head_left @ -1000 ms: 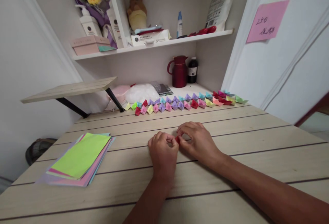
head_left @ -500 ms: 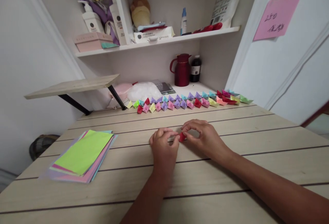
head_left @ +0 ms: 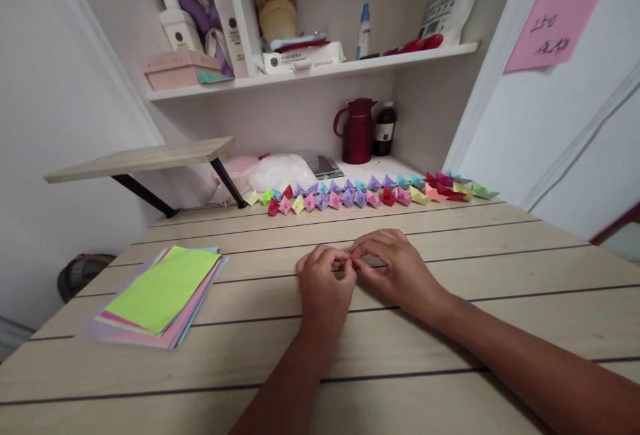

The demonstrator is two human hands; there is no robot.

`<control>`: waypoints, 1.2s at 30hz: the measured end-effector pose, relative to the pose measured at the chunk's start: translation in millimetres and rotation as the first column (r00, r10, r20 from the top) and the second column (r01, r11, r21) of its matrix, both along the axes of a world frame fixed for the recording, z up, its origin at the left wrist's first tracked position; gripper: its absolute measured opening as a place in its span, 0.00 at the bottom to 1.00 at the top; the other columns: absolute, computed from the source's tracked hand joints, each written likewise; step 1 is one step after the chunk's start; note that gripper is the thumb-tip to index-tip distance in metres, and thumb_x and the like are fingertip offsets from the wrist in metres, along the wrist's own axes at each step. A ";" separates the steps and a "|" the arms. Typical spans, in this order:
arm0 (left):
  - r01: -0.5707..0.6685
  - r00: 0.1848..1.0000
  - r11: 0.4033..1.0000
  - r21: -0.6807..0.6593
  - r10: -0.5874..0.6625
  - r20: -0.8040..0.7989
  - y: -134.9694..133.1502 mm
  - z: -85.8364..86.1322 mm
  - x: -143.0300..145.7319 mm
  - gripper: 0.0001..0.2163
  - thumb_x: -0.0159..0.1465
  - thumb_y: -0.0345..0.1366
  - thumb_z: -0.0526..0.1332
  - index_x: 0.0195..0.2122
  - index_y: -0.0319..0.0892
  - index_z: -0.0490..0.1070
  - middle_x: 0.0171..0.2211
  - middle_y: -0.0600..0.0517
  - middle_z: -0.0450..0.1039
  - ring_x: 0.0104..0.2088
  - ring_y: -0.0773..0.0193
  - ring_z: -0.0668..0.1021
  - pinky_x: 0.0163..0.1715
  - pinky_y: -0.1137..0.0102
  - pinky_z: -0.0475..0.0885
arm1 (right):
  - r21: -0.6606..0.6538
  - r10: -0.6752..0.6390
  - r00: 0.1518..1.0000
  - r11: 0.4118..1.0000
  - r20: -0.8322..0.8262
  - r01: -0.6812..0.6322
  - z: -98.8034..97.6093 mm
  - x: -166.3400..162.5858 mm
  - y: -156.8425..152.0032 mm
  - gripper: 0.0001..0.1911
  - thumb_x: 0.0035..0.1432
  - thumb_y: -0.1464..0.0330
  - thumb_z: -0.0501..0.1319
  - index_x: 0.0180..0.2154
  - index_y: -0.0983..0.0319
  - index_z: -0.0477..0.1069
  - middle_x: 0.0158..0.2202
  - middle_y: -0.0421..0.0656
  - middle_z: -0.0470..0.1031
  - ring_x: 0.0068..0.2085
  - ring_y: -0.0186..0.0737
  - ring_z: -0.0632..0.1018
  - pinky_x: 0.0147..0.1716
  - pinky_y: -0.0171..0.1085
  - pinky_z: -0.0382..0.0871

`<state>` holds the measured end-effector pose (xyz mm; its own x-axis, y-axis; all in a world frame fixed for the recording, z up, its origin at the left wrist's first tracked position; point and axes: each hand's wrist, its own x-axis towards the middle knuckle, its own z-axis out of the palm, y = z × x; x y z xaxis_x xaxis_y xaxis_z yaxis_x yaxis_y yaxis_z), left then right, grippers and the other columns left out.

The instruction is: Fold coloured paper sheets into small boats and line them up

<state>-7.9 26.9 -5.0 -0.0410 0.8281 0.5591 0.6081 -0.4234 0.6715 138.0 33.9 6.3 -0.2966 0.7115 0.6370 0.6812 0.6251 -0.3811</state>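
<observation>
A small folded piece of red paper [head_left: 353, 264] is pinched between both my hands over the middle of the wooden table [head_left: 450, 328]. My left hand [head_left: 325, 285] is closed on its left side, and my right hand [head_left: 390, 268] is closed on its right side. Most of the red paper is hidden by my fingers. A long row of small folded paper shapes [head_left: 360, 195] in many colours lies along the table's far edge. A stack of coloured paper sheets [head_left: 160, 295], lime green on top, rests at the left.
A raised wooden board [head_left: 140, 158] on black brackets juts out at the back left. Behind the row stand a dark red jug [head_left: 357, 132] and a dark bottle [head_left: 385, 132]. A shelf [head_left: 310, 72] above holds bottles and boxes. A pink note [head_left: 555, 25] hangs on the right wall.
My hands have drawn closer together around the red paper, which shows less than half a second ago. The view has tilted down slightly.
</observation>
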 end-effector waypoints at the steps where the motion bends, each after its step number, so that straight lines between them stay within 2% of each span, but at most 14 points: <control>1: -0.007 1.000 1.000 0.002 0.007 0.000 0.1 -0.1 0.1 0.07 0.52 0.23 0.61 0.25 0.43 0.72 0.27 0.55 0.75 0.31 0.65 0.76 0.41 0.66 0.68 | 0.015 0.000 1.000 1.000 0.011 0.000 -0.4 -0.4 0.1 0.05 0.53 0.75 0.62 0.31 0.59 0.72 0.34 0.38 0.78 0.40 0.41 0.76 0.45 0.42 0.61; 8: -0.105 0.992 0.995 -0.006 0.104 -0.070 0.4 -1.1 4.3 0.07 0.50 0.24 0.61 0.22 0.43 0.68 0.26 0.54 0.74 0.32 0.63 0.76 0.41 0.65 0.67 | 0.018 -0.008 1.000 1.000 0.018 0.008 -3.9 -3.2 -0.1 0.05 0.52 0.75 0.63 0.31 0.59 0.72 0.35 0.38 0.78 0.40 0.41 0.76 0.45 0.42 0.60; 15: -0.203 0.979 0.978 -0.039 0.203 -0.012 10.4 -8.6 -6.9 0.06 0.51 0.24 0.57 0.23 0.43 0.68 0.25 0.54 0.71 0.27 0.64 0.75 0.33 0.69 0.69 | 0.003 -0.034 0.998 0.999 -0.050 0.034 -1.0 3.3 1.8 0.06 0.53 0.76 0.62 0.29 0.59 0.72 0.37 0.40 0.79 0.41 0.42 0.77 0.46 0.43 0.61; 17: -0.163 0.986 0.985 -0.048 0.165 0.038 13.1 -12.1 -9.4 0.06 0.51 0.24 0.57 0.24 0.43 0.69 0.26 0.54 0.71 0.27 0.65 0.75 0.32 0.70 0.69 | -0.001 -0.033 0.997 0.999 -0.068 0.033 0.5 5.3 2.2 0.06 0.54 0.75 0.62 0.29 0.59 0.73 0.36 0.40 0.79 0.41 0.42 0.77 0.46 0.43 0.61; 21: -0.007 0.993 0.998 -0.054 0.014 0.115 14.2 -15.7 -8.3 0.05 0.54 0.27 0.58 0.27 0.43 0.71 0.29 0.54 0.73 0.28 0.67 0.75 0.35 0.71 0.70 | -0.022 -0.032 0.996 0.999 -0.088 0.030 1.9 8.9 4.4 0.05 0.55 0.73 0.63 0.29 0.58 0.73 0.36 0.39 0.80 0.40 0.43 0.78 0.46 0.43 0.61; 23: 0.013 0.989 0.997 -0.078 -0.002 0.145 14.0 -15.8 -7.3 0.04 0.55 0.29 0.60 0.31 0.44 0.73 0.31 0.54 0.74 0.29 0.67 0.75 0.36 0.70 0.71 | -0.039 -0.029 0.994 0.999 -0.101 0.025 1.5 10.9 6.5 0.05 0.55 0.73 0.62 0.28 0.58 0.73 0.36 0.39 0.80 0.40 0.43 0.78 0.46 0.43 0.62; 28: 0.006 0.984 0.987 -0.163 0.023 0.179 14.1 -13.5 -8.5 0.13 0.56 0.29 0.61 0.43 0.45 0.73 0.37 0.51 0.73 0.34 0.64 0.76 0.39 0.68 0.72 | -0.117 -0.001 0.980 0.993 -0.197 -0.023 -1.3 14.8 11.6 0.05 0.54 0.74 0.61 0.29 0.58 0.73 0.35 0.41 0.79 0.38 0.41 0.77 0.42 0.39 0.67; 31: 0.070 0.983 0.980 -0.187 -0.035 0.182 12.3 -11.3 -8.8 0.16 0.55 0.29 0.62 0.46 0.47 0.72 0.41 0.50 0.71 0.37 0.64 0.76 0.40 0.68 0.72 | -0.179 0.002 0.968 0.983 -0.253 -0.049 -3.1 14.7 12.1 0.05 0.54 0.73 0.60 0.29 0.59 0.73 0.35 0.41 0.79 0.38 0.41 0.77 0.41 0.38 0.68; 33: 0.145 0.973 0.971 -0.187 -0.107 0.202 11.0 -11.1 -8.2 0.16 0.55 0.28 0.62 0.45 0.47 0.71 0.40 0.52 0.71 0.35 0.66 0.75 0.38 0.70 0.72 | -0.234 -0.001 0.963 0.970 -0.270 -0.064 -4.0 14.0 11.5 0.04 0.54 0.71 0.60 0.28 0.59 0.73 0.35 0.40 0.79 0.38 0.40 0.77 0.41 0.38 0.68; 36: 0.207 0.969 0.959 -0.196 -0.172 0.179 10.9 -13.1 -7.2 0.11 0.54 0.24 0.60 0.36 0.45 0.71 0.36 0.54 0.72 0.31 0.68 0.75 0.35 0.72 0.71 | -0.364 -0.003 0.962 0.926 -0.273 -0.100 -5.1 13.3 10.8 0.05 0.55 0.69 0.59 0.29 0.59 0.74 0.31 0.39 0.78 0.35 0.39 0.77 0.38 0.37 0.68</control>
